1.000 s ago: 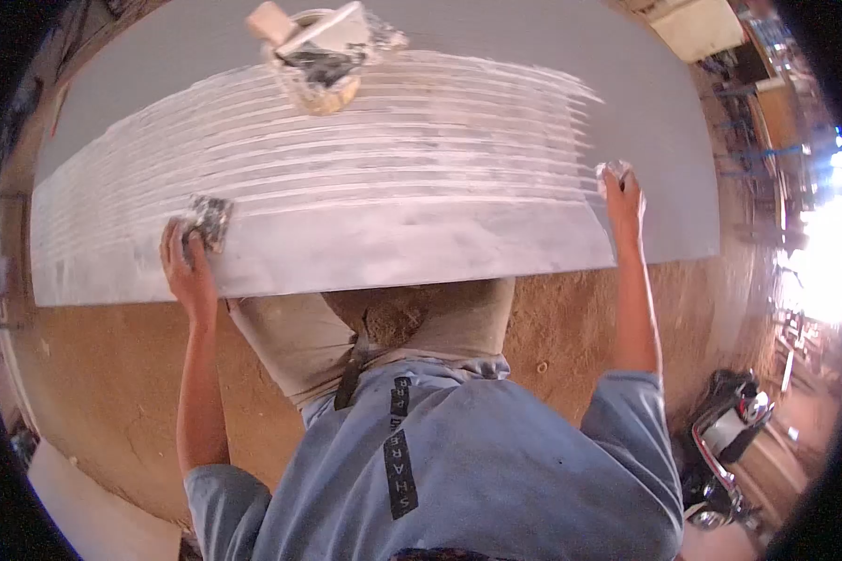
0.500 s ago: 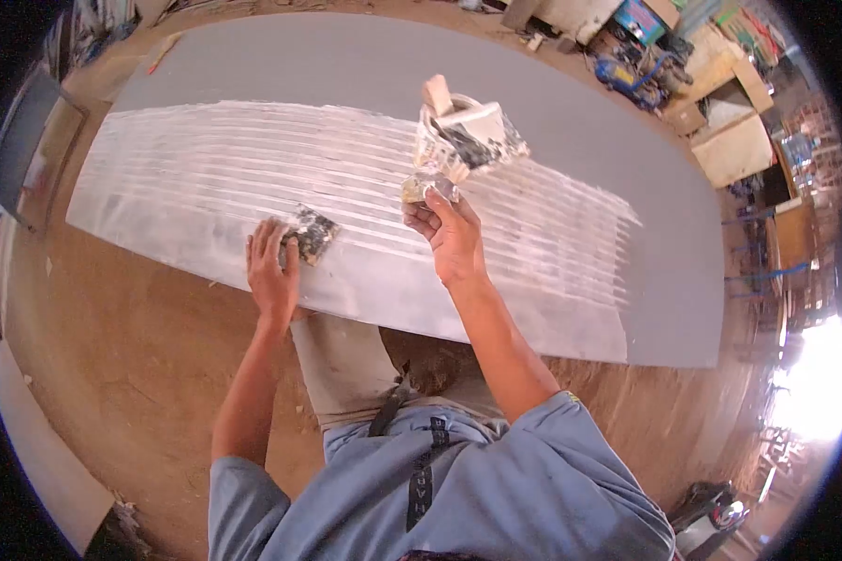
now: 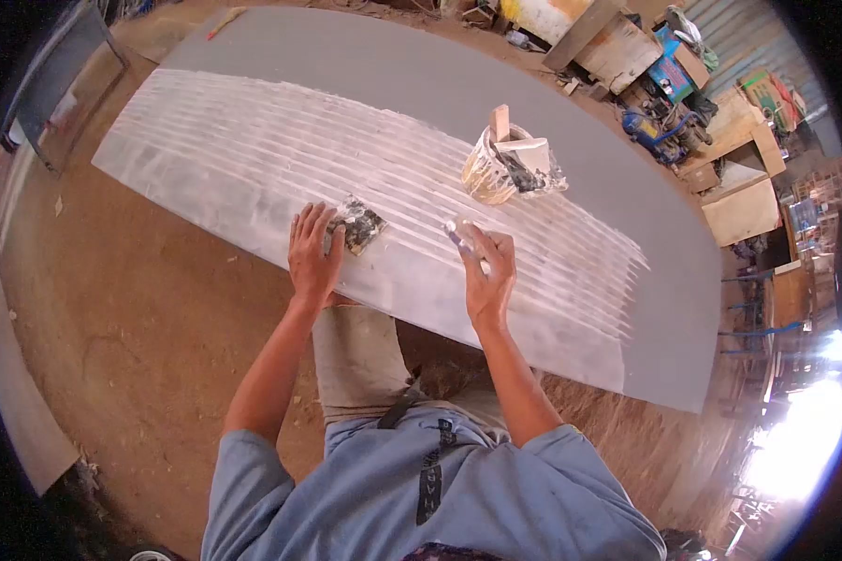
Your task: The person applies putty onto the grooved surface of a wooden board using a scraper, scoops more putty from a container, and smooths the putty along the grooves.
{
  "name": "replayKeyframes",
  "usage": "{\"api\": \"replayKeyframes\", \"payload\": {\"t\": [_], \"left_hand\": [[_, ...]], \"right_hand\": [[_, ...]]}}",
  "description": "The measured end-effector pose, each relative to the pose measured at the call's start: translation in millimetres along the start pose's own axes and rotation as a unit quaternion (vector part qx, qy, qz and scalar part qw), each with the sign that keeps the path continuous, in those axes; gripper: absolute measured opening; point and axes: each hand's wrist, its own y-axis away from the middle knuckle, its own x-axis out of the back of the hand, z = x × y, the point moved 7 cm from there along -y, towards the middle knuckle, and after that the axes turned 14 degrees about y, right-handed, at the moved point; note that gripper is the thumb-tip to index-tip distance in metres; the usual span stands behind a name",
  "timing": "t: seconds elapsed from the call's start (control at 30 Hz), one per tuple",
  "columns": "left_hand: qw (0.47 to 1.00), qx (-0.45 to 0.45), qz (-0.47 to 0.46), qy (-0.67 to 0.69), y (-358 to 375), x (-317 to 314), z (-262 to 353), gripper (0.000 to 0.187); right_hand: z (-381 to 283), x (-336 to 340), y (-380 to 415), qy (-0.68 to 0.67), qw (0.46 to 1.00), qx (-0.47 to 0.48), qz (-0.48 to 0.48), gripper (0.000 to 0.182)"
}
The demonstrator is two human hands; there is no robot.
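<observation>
My left hand [image 3: 314, 260] is at the left edge of a small square plate [image 3: 361, 227] smeared with dark and white putty, its thumb against the plate. The fingers partly hide that edge. To its right, my right hand [image 3: 489, 271] grips a small putty scraper [image 3: 456, 232], seen nearly edge-on with whitish paste on it. Both hands are over a large grey panel [image 3: 365, 39] covered in its middle with ridged white stripes. Beyond my right hand stands a putty-smeared bucket [image 3: 485, 175] with a wooden piece [image 3: 500, 123] and a pale flat piece [image 3: 531, 152] at its top.
A brush-like tool [image 3: 225, 22] lies at the panel's far left corner. Bare earth floor [image 3: 168, 280] surrounds the panel. At the far right are a blue machine [image 3: 660, 133], boxes [image 3: 741, 201] and boards. A dark metal frame [image 3: 61, 89] stands at left.
My right hand has come down from near the bucket toward me, turning the scraper edge-on. The view has turned, so the panel, left hand and plate appear shifted right.
</observation>
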Motion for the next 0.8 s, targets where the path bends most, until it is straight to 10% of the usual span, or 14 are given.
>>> {"api": "replayKeyframes", "payload": {"t": [0.23,0.37,0.5,0.57,0.67,0.8], "left_hand": [[0.998,-0.010,-0.009,0.058,-4,-5,19,0.037],[0.975,0.037,-0.063,0.211,-35,-28,77,0.045],[0.920,0.097,-0.103,0.366,-90,-77,110,0.061],[0.902,0.127,-0.092,0.402,-123,-124,111,0.068],[0.902,0.162,-0.082,0.392,-153,-173,121,0.081],[0.912,0.165,-0.102,0.361,-177,-195,139,0.070]], "right_hand": [[38,4,24,0.134,0.978,0.143,0.066,0.047],[68,-3,40,0.275,0.948,0.120,-0.102,0.057],[88,37,-11,0.050,0.998,-0.025,-0.043,0.054],[108,32,-37,-0.457,0.826,-0.330,0.000,0.047],[120,-1,-81,-0.538,0.751,-0.379,-0.063,0.028],[143,6,-103,-0.462,0.824,-0.328,0.008,0.025]]}}
